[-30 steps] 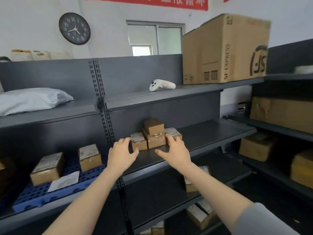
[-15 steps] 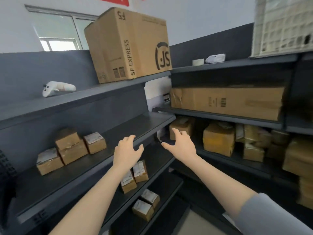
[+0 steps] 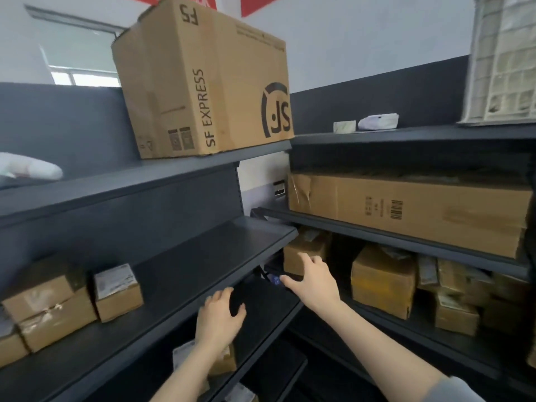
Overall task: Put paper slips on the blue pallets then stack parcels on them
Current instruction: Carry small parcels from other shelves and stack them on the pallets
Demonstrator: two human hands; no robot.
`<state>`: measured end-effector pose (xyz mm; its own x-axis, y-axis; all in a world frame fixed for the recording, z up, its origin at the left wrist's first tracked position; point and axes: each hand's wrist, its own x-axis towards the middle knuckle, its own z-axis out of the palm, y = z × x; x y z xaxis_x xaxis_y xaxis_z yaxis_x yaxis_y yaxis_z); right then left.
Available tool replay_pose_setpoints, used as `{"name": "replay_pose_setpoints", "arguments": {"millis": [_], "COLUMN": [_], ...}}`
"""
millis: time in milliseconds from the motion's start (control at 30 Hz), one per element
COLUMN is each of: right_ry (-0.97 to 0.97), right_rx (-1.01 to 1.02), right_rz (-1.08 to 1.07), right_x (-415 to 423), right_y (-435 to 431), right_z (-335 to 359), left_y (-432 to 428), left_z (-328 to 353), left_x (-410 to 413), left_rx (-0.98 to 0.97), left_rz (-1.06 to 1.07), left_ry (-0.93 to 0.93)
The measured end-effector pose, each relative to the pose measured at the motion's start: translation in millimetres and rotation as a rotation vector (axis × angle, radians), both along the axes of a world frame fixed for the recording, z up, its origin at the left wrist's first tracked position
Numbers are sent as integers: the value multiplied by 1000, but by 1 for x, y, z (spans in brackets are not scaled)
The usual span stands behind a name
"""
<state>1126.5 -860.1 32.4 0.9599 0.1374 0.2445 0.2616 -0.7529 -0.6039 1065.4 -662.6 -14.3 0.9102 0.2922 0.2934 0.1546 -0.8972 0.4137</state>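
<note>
My left hand (image 3: 219, 319) hovers open in front of the dark shelf edge (image 3: 179, 303), holding nothing. My right hand (image 3: 314, 280) reaches with spread fingers toward a small brown parcel (image 3: 301, 250) in the corner under the right-hand shelf, its fingertips at the box's front. A small blue object (image 3: 275, 279) peeks out just left of my right thumb. Small labelled parcels (image 3: 117, 291) sit stacked at the left of the middle shelf. No blue pallet or paper slip is clearly in view.
A large SF Express carton (image 3: 203, 79) stands on the top shelf. A long flat carton (image 3: 412, 210) fills the right shelf, with several brown boxes (image 3: 383, 280) beneath it. More small parcels (image 3: 223, 361) lie on the lower left shelf.
The view swung right, away from the blue pallet with its slip and parcels. Both hands moved from the small parcel stack toward the corner; my right hand now reaches the corner box.
</note>
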Motion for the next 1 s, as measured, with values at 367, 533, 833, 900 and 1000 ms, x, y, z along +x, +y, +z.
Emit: {"name": "replay_pose_setpoints", "arguments": {"millis": [367, 533, 833, 900, 1000], "right_ry": [149, 220, 298, 302, 309], "right_rx": [-98, -164, -303, -327, -364], "right_rz": [251, 366, 586, 634, 668], "right_x": [39, 49, 77, 80, 84], "right_y": [78, 101, 142, 151, 163], "right_z": [-75, -114, -177, -194, -221], "left_y": [52, 65, 64, 61, 64], "left_z": [-67, -100, -161, -177, -198], "left_x": [2, -9, -14, -14, -10], "left_rx": [-43, -118, -204, -204, -219], "left_rz": [182, 296, 545, 578, 639], "left_ry": [208, 276, 325, 318, 295]}}
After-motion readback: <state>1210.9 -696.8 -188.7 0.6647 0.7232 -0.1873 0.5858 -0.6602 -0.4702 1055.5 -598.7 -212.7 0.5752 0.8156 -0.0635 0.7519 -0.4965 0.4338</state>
